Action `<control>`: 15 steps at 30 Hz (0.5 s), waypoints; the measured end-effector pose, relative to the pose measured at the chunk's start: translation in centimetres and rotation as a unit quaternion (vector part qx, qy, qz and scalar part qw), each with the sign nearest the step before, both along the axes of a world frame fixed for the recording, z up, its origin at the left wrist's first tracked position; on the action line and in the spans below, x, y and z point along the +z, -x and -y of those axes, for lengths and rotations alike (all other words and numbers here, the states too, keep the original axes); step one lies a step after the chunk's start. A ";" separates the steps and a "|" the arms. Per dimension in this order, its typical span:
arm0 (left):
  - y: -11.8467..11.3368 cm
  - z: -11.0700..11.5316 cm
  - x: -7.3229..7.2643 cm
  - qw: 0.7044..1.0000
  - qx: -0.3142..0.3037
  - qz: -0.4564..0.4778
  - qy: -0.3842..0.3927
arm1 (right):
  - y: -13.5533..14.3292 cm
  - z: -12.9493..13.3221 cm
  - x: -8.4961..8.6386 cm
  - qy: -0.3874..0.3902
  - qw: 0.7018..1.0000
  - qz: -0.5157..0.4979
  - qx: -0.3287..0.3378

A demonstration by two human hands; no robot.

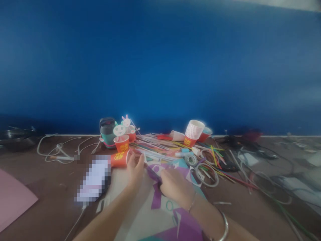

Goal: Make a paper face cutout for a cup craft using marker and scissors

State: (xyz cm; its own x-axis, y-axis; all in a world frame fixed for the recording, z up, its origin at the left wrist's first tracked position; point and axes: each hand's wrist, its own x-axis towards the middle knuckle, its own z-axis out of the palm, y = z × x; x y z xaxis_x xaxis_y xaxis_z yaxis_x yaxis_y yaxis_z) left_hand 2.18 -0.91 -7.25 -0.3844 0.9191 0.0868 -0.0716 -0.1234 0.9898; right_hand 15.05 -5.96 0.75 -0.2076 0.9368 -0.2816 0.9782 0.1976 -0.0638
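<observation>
My left hand (135, 166) is closed at the open end of a red paper cup (118, 159) lying on its side; what its fingers pinch is too small to make out. To the right, my right hand (173, 185) is closed round a dark tool, perhaps scissors, whose blade (153, 174) points towards the left fingers. Under both hands lies white paper (140, 214). Purple paper pieces (156, 197) and a larger purple sheet (185, 226) rest on it. A red cup with a paper face (121, 144) stands just behind the lying cup.
Stacked white cups (194, 130) stand at the back right. Many thin coloured sticks (155, 144), a tape roll (191, 160) and a wire loop (207, 174) lie beyond the hands. A blurred phone (94, 180) is on the left, pink paper (15, 197) at the far left.
</observation>
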 end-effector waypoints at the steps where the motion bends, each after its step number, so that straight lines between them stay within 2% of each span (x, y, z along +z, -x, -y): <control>1: 0.0 0.0 -0.1 1.000 -0.004 -0.003 0.000 | 0.3 -0.1 0.0 -0.003 1.000 0.001 0.003; 10: 0.2 0.1 -0.8 0.997 0.002 -0.066 -0.034 | 1.3 -0.5 -0.8 0.004 1.000 -0.018 0.007; 15: 0.2 0.2 -0.7 0.997 -0.011 -0.071 -0.042 | 0.4 -0.8 -1.4 -0.006 0.999 -0.035 0.002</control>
